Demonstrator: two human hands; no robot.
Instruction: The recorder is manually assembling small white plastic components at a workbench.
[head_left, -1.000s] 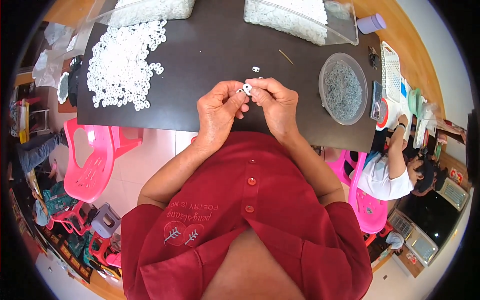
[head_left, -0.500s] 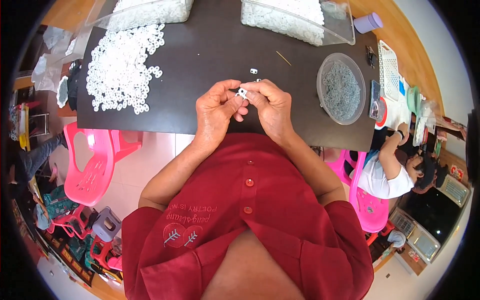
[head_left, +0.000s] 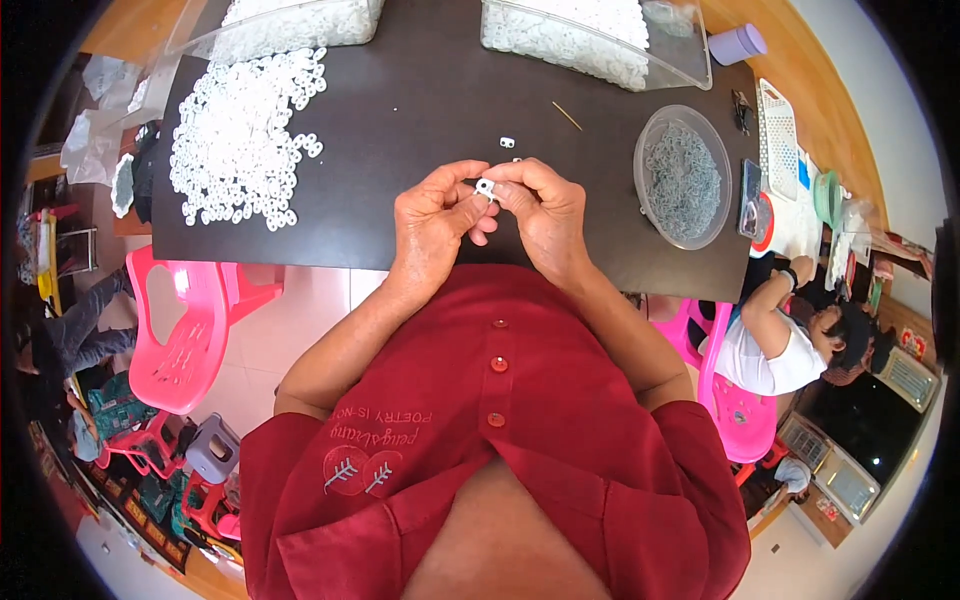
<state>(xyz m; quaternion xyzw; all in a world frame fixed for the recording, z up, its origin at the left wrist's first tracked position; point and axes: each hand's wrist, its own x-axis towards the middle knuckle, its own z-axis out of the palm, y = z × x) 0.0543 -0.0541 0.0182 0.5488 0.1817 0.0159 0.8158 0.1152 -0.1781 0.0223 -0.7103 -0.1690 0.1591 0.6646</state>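
Both hands meet over the near edge of the dark table, pinching a small white plastic piece (head_left: pixel 485 187) with a round hole in it. My left hand (head_left: pixel 432 212) is closed with thumb and fingertips on its lower left side. From the right, my right hand (head_left: pixel 545 210) grips the same piece between thumb and forefinger. Just beyond the fingers lies a loose white two-holed piece (head_left: pixel 507 142), and another small white bit shows partly behind the right hand. Whether anything smaller is between the fingertips is hidden.
A spread pile of white two-holed pieces (head_left: pixel 235 140) covers the table's left. Clear bins (head_left: pixel 560 50) of white parts stand at the back. On the right are a round tub of small metal wire parts (head_left: pixel 685 180), a thin stick (head_left: pixel 567 116) and a phone (head_left: pixel 749 198). A person (head_left: pixel 770 340) sits beyond.
My hands stay nearly in place, still pinching the white piece, with only a slight shift of the fingers. The view has moved very slightly.
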